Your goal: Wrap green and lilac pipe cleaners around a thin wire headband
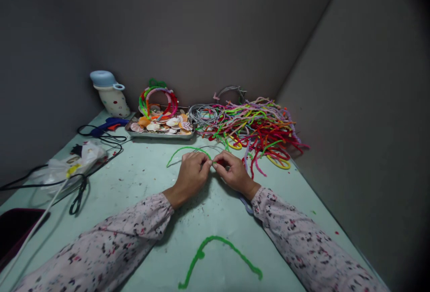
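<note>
My left hand [194, 172] and my right hand [234, 172] meet over the middle of the table, both closed in a pinch with fingertips almost touching. Between them runs a thin green pipe cleaner [183, 148], which arcs out to the left behind my left hand. A thin grey wire [218, 147] curves alongside it; whether the two are joined at my fingertips is hidden. Nearer to me, a thicker green pipe cleaner [215, 238] lies bent in an arch with a small knob on its left side.
Behind my hands stands a metal tray [161, 135] of seashells [173, 122] with colourful pipe-cleaner rings [145, 104] on top. To its right lie coiled grey wire [204, 115] and piled pipe cleaners [262, 124]. A bottle [112, 97], blue glue gun [110, 124], cables and plastic bag [72, 166] occupy the left.
</note>
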`<state>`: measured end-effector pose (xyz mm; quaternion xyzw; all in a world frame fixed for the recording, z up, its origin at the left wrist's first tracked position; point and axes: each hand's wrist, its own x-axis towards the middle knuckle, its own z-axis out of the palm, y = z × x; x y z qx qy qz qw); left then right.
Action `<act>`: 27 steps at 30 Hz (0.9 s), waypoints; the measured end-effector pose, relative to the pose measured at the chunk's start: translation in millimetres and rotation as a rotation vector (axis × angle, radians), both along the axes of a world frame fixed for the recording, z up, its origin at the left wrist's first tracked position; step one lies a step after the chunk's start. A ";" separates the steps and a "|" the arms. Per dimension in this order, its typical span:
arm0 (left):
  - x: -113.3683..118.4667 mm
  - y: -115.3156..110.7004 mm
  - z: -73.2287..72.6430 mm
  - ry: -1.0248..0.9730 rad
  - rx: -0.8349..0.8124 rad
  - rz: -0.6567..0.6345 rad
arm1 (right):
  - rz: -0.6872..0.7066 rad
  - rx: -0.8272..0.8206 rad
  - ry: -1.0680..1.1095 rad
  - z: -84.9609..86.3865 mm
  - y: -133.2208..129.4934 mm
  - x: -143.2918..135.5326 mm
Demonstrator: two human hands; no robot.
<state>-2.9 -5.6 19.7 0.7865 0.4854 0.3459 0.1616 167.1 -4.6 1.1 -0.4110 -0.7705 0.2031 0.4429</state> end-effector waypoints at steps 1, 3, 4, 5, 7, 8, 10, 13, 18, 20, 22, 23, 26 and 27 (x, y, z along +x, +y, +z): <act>0.2 0.3 0.0 -0.004 -0.002 0.000 | 0.002 0.002 -0.001 0.1 0.0 0.1; 0.3 0.7 -0.2 -0.017 -0.008 0.000 | 0.003 -0.002 0.000 0.5 -0.2 0.1; 0.2 0.7 -0.4 -0.026 -0.011 0.001 | 0.000 -0.008 0.002 0.8 -0.3 0.0; 0.0 0.7 -0.7 -0.034 -0.013 0.003 | -0.007 -0.016 0.008 1.0 -0.3 -0.2; -0.4 0.3 -1.4 -0.049 -0.007 0.009 | -0.024 -0.041 0.029 1.3 -0.1 -0.7; -0.7 0.0 -1.9 -0.053 0.004 0.011 | -0.031 -0.056 0.045 1.3 0.1 -1.0; -1.0 -0.8 -3.0 -0.057 0.041 0.009 | -0.035 -0.091 0.092 0.7 0.9 -1.6; -1.2 -1.7 -5.0 -0.062 0.109 0.010 | -0.034 -0.138 0.173 -0.6 2.3 -2.1; -1.3 -1.9 -7.3 -0.061 0.187 0.033 | -0.028 -0.179 0.222 -2.0 3.2 -1.4; -1.7 -1.6 -7.5 -0.063 0.208 0.030 | -0.022 -0.190 0.231 -2.6 3.1 -1.1; -2.1 -1.2 -7.5 -0.066 0.227 0.024 | -0.020 -0.204 0.241 -3.2 3.1 -0.9; -2.3 -0.9 -7.4 -0.063 0.233 0.018 | -0.019 -0.210 0.245 -3.5 3.1 -0.9; -2.9 -0.3 -6.8 -0.050 0.246 0.000 | -0.013 -0.221 0.251 -3.9 3.7 -0.5; -3.0 -0.2 -6.5 -0.048 0.249 -0.005 | -0.012 -0.221 0.251 -3.9 3.9 -0.4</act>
